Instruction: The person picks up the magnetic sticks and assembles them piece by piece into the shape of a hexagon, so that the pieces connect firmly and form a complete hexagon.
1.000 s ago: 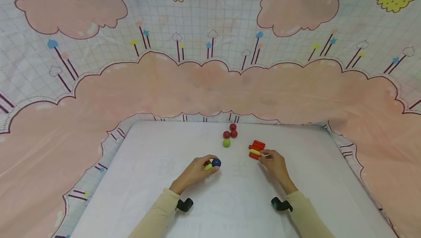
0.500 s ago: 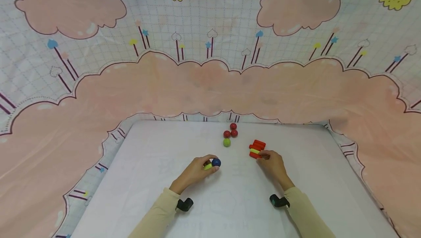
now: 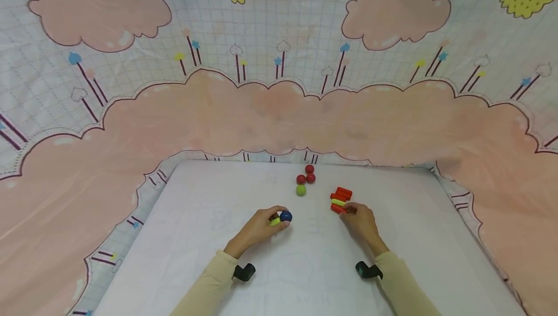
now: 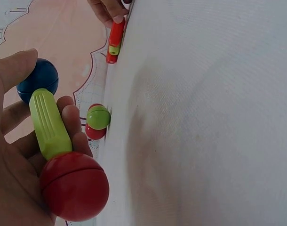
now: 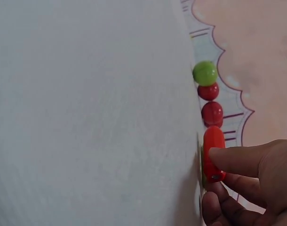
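Note:
My left hand [image 3: 256, 231] grips a joined toy piece above the table: a yellow-green ribbed rod [image 4: 50, 123] with a blue ball [image 4: 42, 77] on one end and a red ball [image 4: 74, 186] on the other. In the head view the red ball is hidden by the hand. To the right, my right hand [image 3: 363, 223] pinches the nearest red rod [image 5: 214, 153] by its right end, thumb on top. That rod lies at the front of a small group, beside a yellow-green rod [image 3: 338, 202] and more red rods [image 3: 343, 193].
Left of the rods, towards the table's far edge, three red balls [image 3: 310, 178] and one green ball [image 3: 301, 190] sit close together. The white table [image 3: 209, 195] is backed by a patterned cloth [image 3: 279, 117]. Each wrist carries a black camera [image 3: 244, 272].
My right hand has shifted slightly left and nearer, from the yellow-green rod's right end to the front red rod. My left hand stays almost still with its piece.

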The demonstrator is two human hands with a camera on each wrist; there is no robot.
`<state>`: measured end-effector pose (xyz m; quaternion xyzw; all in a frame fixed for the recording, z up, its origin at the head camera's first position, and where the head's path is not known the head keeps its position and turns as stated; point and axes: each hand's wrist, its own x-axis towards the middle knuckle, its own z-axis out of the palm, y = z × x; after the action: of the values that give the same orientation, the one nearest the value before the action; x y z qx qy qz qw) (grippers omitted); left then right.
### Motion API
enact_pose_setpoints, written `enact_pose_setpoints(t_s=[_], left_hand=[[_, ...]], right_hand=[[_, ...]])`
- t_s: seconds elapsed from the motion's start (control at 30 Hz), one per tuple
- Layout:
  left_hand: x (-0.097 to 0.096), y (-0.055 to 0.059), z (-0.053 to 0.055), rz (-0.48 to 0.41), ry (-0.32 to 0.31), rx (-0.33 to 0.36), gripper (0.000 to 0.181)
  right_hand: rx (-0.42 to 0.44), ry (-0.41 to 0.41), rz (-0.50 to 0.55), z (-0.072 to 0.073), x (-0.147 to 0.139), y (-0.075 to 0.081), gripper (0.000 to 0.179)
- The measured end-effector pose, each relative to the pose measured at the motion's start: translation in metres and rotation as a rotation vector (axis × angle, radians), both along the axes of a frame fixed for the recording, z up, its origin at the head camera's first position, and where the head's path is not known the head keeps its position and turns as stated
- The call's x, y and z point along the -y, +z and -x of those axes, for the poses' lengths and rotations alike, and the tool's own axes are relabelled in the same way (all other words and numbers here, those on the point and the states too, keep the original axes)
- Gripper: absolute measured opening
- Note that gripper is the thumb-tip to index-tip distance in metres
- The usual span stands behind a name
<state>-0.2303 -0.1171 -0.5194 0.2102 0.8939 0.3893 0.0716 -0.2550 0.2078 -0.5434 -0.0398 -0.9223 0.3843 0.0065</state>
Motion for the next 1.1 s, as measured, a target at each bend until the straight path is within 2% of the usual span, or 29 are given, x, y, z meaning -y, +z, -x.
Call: enact_pose_setpoints(t_s=[0.17,0.4,0.63,0.77,0.93,1.1], left_hand=[[0.002,0.001,-0.001,0.001,-0.002,-0.008,0.042],[0.002,0.002,0.000,0.020,-0.003,-0.005,0.044],[0.001,0.006,0.000,0.074,-0.020,-0.036,0.046],[0.000,0.009,0.000,0.089,-0.032,-0.048,0.047],[-0.003,0.012,-0.001,0.134,-0.051,-0.093,0.046],[-0.006,0.013,-0.003,0.197,-0.076,-0.138,0.047]], right_hand=[[-0.028,0.032,0.009,-0.004,0.004,0.004,0.027],[-0.053,0.086,0.049,-0.014,0.016,0.025,0.028],[-0.112,0.138,0.024,-0.023,0.028,0.043,0.027],[-0.107,0.184,0.016,-0.029,0.036,0.051,0.025],[-0.105,0.210,-0.010,-0.036,0.045,0.060,0.023],[-0.123,0.236,-0.063,-0.042,0.053,0.062,0.022]])
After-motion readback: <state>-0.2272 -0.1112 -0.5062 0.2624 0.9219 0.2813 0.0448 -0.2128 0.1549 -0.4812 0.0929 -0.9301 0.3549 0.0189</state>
